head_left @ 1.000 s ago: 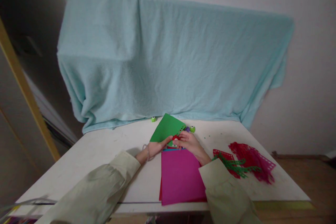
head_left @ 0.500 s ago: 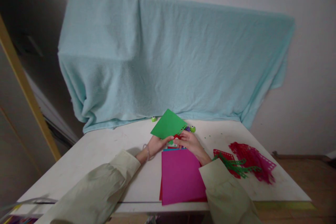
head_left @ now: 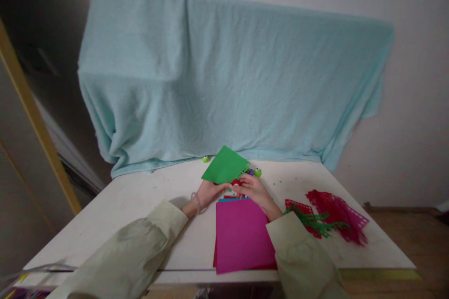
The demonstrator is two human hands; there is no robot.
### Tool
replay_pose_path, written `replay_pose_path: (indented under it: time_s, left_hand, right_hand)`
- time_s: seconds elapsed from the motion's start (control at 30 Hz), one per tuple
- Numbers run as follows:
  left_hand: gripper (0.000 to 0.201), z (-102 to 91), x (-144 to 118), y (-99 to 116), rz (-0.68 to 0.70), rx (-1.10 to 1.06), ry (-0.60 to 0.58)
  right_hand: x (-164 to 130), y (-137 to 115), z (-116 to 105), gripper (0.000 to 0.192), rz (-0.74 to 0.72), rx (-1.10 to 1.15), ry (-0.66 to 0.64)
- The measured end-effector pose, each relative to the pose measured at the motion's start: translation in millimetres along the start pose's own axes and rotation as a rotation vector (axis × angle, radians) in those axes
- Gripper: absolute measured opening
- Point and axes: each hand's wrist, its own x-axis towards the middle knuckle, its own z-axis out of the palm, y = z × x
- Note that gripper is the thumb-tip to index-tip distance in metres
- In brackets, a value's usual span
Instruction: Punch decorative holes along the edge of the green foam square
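At a white table, a person's right hand has its fingers closed on a small red object, while the left hand, thumb stretched toward it and fingers partly hidden, grips the green sheet at the object's 11 o'clock. Magenta paper lies at 6 o'clock from the hands, with punched red, green and magenta scraps at 4 o'clock.

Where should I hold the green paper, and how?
I'd pinch the green paper by its left edge, coming from the left, thumb above and fingers below. It's a thin, flat sheet, and that edge looks plain, while the right edge has a row of holes and the right hand close by.
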Motion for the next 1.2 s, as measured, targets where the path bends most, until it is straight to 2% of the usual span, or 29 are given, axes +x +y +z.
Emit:
replay_pose_path:
  time_s: [0.33, 0.53, 0.83, 1.2]
  left_hand:
    - [0.042, -2.1, -8.1, -5.5, -0.101, 0.039, -0.023]
    - [0.038, -0.2, -4.8, -2.7, -0.008, 0.058, -0.037]
    - [0.047, -0.9, -6.4, -6.8, -0.022, 0.071, -0.023]
    - [0.047, -1.3, -5.8, -8.1, -0.018, 0.067, -0.035]
  right_hand:
    - [0.3, -1.9, 1.1, 0.037, 0.003, 0.008, -0.006]
    - [-0.3, -2.3, 1.2, 0.037, 0.011, 0.009, -0.009]
    - [0.4, -2.9, 1.5, 0.039, 0.008, 0.030, 0.010]
    - [-1.4, -6.6, 2.5, 0.036, -0.003, 0.021, 0.042]
